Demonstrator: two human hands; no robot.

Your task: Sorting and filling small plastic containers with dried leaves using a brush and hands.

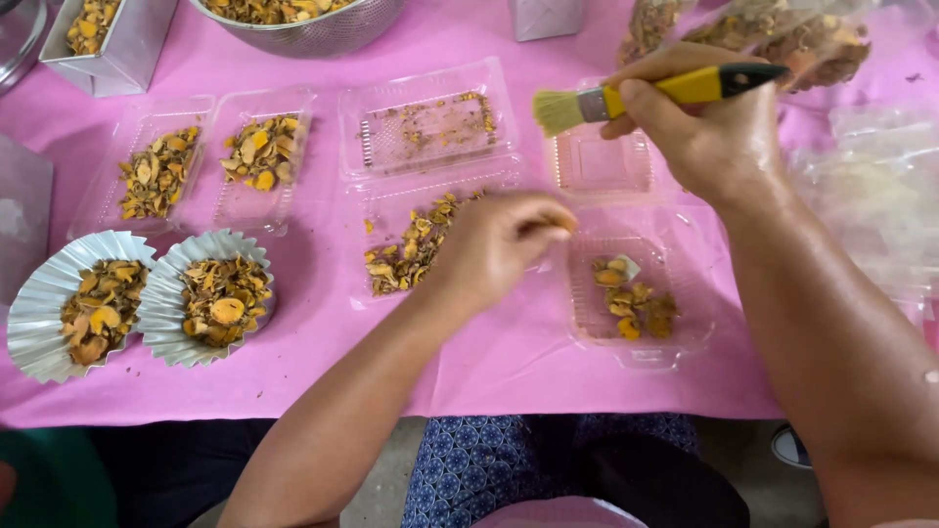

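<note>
Right hand (719, 132) grips a yellow-handled brush (646, 96), bristles pointing left, raised over an empty clear tray (599, 166). Left hand (499, 244) is pinched narrow on a small dried slice (564, 224), mostly hidden by the fingers, held up where the bristles can reach it. It hovers between a clear tray of dried orange slices (416, 249) and a tray with few slices (636, 298). Steel bowl (313, 29) is cut off at top edge

You look down on a table covered with a pink sheet (509, 376) (it has soft folds and an even, bright light on it). Below its front edge you see a grey floor (386, 479).
</note>
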